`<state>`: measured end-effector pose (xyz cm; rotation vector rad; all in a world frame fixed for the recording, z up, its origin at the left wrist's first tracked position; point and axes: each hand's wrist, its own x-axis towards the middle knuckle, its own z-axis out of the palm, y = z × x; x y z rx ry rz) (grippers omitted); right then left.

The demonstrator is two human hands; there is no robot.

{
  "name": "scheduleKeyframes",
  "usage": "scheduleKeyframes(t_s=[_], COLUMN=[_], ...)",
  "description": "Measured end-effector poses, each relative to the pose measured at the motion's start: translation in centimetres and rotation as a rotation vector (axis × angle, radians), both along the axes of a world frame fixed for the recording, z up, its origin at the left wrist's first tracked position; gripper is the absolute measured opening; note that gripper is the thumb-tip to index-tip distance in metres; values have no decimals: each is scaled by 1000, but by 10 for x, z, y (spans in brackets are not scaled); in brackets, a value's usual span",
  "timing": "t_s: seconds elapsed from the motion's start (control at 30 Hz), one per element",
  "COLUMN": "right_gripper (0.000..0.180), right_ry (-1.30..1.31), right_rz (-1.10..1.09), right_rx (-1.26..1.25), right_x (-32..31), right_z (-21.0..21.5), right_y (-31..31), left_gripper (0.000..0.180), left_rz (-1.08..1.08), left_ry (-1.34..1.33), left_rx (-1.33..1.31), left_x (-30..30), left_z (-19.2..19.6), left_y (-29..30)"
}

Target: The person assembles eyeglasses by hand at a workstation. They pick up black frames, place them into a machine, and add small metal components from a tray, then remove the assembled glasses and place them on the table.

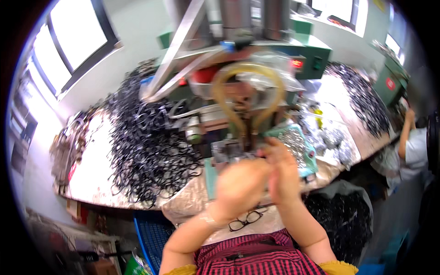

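My left hand (243,181) is in front of the machine's work point, smeared by motion, its fingers hidden. Close on its right is my right hand (283,172), fingers bent together toward the machine; whatever is between them is hidden or too small to name. Both hands meet just below a bench machine's thin vertical tip (248,137), under a looped yellowish tube (250,68). Below the hands, a pair of black-rimmed glasses (246,221) lies on the brownish covering at the table's front. A teal tray (306,170) of small metal parts stands beside my right hand.
A large heap of black curved pieces (146,146) covers the table's left, with another heap (360,94) far right. Clear plastic bags (332,140) lie beyond the tray. A blue basket (151,238) and a sack of black pieces (341,220) stand below. Another person's arm (405,133) shows far right.
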<state>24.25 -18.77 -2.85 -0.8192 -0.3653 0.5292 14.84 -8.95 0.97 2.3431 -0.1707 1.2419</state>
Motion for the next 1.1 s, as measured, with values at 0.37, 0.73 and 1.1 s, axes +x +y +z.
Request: scheduleKeyframes(t_s=[0.37,0.73,1.1], right_gripper=[16,22,9], right_ry=[-288,-1101,-1169], right_rz=[-473,-703,-771], right_rx=[-473,-1151,-1063], right_x=[76,50,83], right_z=[-83,-59,-69], right_y=[-49,-99,-56], left_gripper=[21,22,35], left_rz=[716,473,-257], left_ry=[444,-43,79], left_rx=[-67,-859,484], left_x=[-109,-94,-29], left_z=[-46,-49,9], left_y=[107,120,8])
